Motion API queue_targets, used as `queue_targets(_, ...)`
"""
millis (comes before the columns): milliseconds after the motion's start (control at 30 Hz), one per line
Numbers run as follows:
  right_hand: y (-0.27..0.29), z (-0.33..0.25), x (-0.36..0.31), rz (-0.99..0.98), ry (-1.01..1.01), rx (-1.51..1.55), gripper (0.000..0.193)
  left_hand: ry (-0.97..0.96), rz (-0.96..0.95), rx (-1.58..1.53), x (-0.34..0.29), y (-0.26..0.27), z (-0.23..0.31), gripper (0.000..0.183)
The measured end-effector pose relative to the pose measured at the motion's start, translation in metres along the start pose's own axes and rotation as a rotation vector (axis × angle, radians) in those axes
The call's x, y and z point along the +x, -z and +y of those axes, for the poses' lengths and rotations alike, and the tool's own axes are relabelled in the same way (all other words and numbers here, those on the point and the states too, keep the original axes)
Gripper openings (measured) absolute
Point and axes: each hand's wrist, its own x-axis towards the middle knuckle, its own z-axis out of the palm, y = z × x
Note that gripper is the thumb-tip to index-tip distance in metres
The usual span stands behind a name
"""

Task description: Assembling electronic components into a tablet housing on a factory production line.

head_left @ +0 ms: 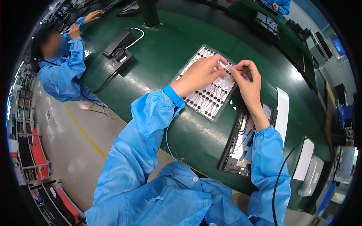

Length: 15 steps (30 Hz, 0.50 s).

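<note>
In the upper middle of the frame, a clear plastic tray (pixel 201 114) lies tilted on the green tabletop (pixel 158 71), filled with rows of small round black parts (pixel 205 102) on thin wires. The left hand (pixel 200 76) is over the tray's upper half, fingers curled and thumb near the forefinger; whether it grips anything small cannot be told. At the tray's right edge, the right hand (pixel 247 83) is closed around a dark pen-shaped tool (pixel 248 74), its thumb and forefinger tips brought together near the left hand's fingers. A blue wrist strap (pixel 173 96) circles the left wrist.

Right of centre, partly under the right forearm, is an opened laptop base (pixel 234 162), with a white strip (pixel 282 113) beside it. At upper left are a black boxy device (pixel 122 60) and, farther out, a co-worker in blue (pixel 62 75).
</note>
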Motion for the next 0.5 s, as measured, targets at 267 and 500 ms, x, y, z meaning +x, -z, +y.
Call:
queue_targets(267,0.003,0.003,0.001,-0.028,-0.044,0.043,0.019,0.093,0.027,0.046,-0.001,-0.001,0.003,0.018)
queue_targets(500,-0.008,-0.010,-0.011,0.063,0.280,-0.546,0.010,0.089,0.073,0.146,-0.001,-0.008,0.015,0.019)
